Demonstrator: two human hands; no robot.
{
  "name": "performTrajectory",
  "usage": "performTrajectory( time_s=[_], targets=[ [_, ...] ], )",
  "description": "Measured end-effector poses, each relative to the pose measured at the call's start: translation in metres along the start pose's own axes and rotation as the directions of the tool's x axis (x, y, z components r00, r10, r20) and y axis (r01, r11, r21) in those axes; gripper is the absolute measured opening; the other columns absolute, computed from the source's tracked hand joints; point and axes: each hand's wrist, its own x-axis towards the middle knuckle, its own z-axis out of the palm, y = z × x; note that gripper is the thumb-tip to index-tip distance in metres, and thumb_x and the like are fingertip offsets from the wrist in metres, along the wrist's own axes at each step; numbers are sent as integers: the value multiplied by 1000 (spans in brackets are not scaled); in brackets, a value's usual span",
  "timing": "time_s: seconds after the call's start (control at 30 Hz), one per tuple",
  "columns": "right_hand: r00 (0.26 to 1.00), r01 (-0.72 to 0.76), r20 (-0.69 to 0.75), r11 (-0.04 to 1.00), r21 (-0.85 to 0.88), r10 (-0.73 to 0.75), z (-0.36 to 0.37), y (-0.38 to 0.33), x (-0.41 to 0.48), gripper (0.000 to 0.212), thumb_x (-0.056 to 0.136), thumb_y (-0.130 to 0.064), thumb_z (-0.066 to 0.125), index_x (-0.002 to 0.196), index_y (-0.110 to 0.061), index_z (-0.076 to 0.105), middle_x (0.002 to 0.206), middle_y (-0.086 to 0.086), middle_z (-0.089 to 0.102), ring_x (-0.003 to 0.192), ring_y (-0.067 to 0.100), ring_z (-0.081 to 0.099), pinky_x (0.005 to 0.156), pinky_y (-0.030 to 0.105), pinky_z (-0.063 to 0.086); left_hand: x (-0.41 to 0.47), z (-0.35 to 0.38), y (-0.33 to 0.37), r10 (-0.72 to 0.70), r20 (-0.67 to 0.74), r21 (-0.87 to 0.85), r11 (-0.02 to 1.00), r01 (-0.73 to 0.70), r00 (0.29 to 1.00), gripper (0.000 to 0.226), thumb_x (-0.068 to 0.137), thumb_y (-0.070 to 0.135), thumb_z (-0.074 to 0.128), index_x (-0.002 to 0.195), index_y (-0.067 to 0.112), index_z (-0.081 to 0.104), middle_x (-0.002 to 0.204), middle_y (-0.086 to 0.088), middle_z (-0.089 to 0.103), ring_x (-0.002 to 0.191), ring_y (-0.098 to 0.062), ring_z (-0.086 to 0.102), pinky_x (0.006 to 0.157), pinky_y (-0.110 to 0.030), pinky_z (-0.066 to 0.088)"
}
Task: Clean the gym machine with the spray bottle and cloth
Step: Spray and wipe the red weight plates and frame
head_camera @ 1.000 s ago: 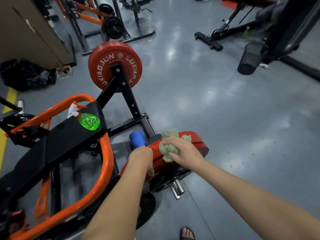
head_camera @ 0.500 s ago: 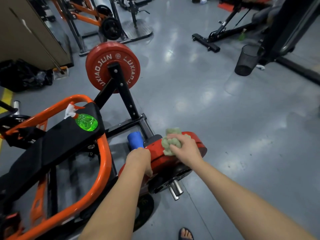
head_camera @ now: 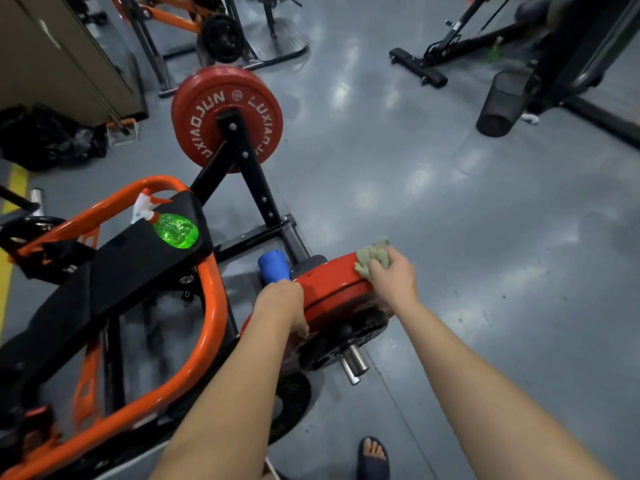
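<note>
Right hand (head_camera: pixel 394 278) clamped on bunched green cloth (head_camera: pixel 372 259), pressing it to the far rim of the near red weight plate (head_camera: pixel 332 285). Left hand (head_camera: pixel 282 299) curled at the plate's 9 o'clock edge, thumb down the plate face. Fingers hidden, so cannot tell what they grip. Blue grip (head_camera: pixel 273 266) pokes up just beyond left hand.

Spray bottle (head_camera: pixel 175 230), green, sits on black padded surface (head_camera: pixel 104 271), 10 o'clock from plate, untouched. Orange frame tube (head_camera: pixel 214 306) runs between surface and plate. Black upright (head_camera: pixel 249 174) and second red plate (head_camera: pixel 227 116) at 11 o'clock. Steel bar end (head_camera: pixel 353 362) juts at plate's 6 o'clock. Mesh bin (head_camera: pixel 500 105) well apart, 2 o'clock.
</note>
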Motion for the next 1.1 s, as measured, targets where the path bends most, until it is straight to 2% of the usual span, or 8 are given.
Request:
performTrajectory(
  time_s=[0.1, 0.23, 0.47, 0.6, 0.73, 0.93, 1.03, 1.1],
  targets=[
    [997, 72, 41, 964, -257, -64, 12, -25, -7, 29, 94, -24, 57, 121, -16, 64, 122, 7, 66, 114, 33, 60, 92, 38, 46, -1, -1, -1, 1, -12, -18, 1000, -2, 1000, 50, 73, 44, 88, 91, 13, 53, 94, -4, 53, 85, -25, 57, 82, -36, 57],
    [815, 531, 302, 846, -47, -494, 17, -28, -32, 37, 84, -11, 64, 119, -19, 71, 128, -3, 68, 125, 17, 58, 105, 27, 41, -1, 5, -5, 1, -50, -36, 999, -2, 999, 45, 71, 42, 87, 88, 12, 58, 96, -5, 56, 83, -25, 58, 77, -35, 56],
    [810, 581, 112, 765, -276, -575, 60, -42, -44, 28, 78, -33, 49, 90, -15, 66, 94, -1, 65, 95, 25, 61, 81, 33, 48, -6, 24, -19, -19, -109, -165, 986, 1, 994, 46, 73, 39, 82, 96, 11, 55, 97, -4, 53, 92, -27, 61, 74, -32, 46],
    [758, 624, 40, 707, -332, -651, 76, -41, -50, 19, 78, -27, 56, 88, -13, 64, 91, 3, 63, 96, 25, 58, 89, 35, 49, -10, 39, -33, -69, -118, -275, 961, 34, 991, 60, 73, 40, 84, 111, 7, 52, 103, -6, 58, 94, -29, 61, 73, -30, 41],
    [693, 692, 128, 605, -394, -710, 99, -47, -59, 10, 83, -18, 58, 88, -10, 62, 93, 11, 61, 99, 34, 59, 106, 50, 45, -8, 59, -52, -71, -133, -365, 931, 17, 989, 58, 66, 39, 85, 105, 14, 49, 92, 1, 56, 91, -26, 63, 69, -30, 42],
    [625, 772, 375, 473, -425, -684, 144, -52, -87, 11, 86, -14, 66, 97, -10, 66, 113, 15, 67, 129, 37, 55, 118, 53, 32, 17, 146, -102, -109, -147, -564, 826, 7, 983, 84, 60, 41, 83, 132, 36, 39, 102, 7, 71, 91, -16, 72, 81, -40, 60],
    [557, 829, 545, 457, -323, -626, 153, -63, -100, 25, 86, -10, 64, 110, -6, 70, 124, 17, 66, 139, 36, 45, 123, 49, 19, 34, 181, -123, -93, -72, -588, 808, 33, 993, 93, 59, 64, 70, 142, 32, 42, 116, 5, 70, 104, -16, 68, 93, -40, 56],
    [531, 830, 626, 499, -248, -571, 143, -70, -104, 29, 87, -10, 62, 115, -6, 70, 131, 15, 64, 141, 34, 42, 124, 44, 16, 12, 161, -117, -65, -38, -545, 838, 34, 997, 122, 52, 80, 63, 153, 19, 33, 145, -4, 56, 129, -15, 57, 107, -36, 46]
  ],
)
